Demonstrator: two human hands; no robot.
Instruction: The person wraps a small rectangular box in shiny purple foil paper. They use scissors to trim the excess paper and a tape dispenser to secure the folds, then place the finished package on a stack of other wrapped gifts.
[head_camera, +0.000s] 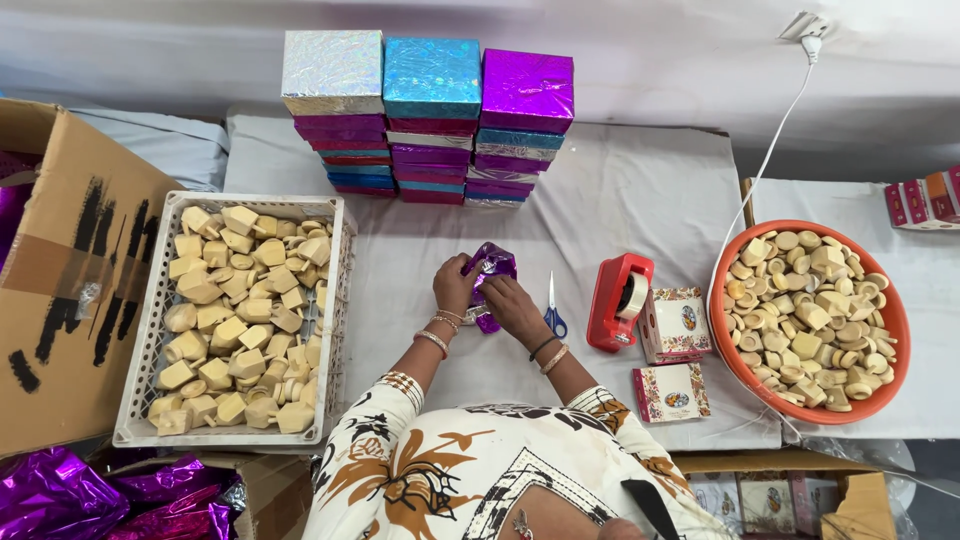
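Free cloth between white crate (140, 330) at table's left edge and scissors (552, 316), red tape dispenser (620, 300) on right. Gift-box stacks (430, 120) block far edge; orange bowl (890, 330) blocks right edge.

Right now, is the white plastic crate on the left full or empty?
Full: the white plastic crate is heaped to its rim with pale yellow blocks.

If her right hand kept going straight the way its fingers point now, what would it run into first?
The right hand points up and left, with its fingers already on the purple foil-wrapped piece that both hands hold, so that comes first. Beyond it lies bare white tablecloth, then probably the stack of shiny gift boxes, though depth is unclear.
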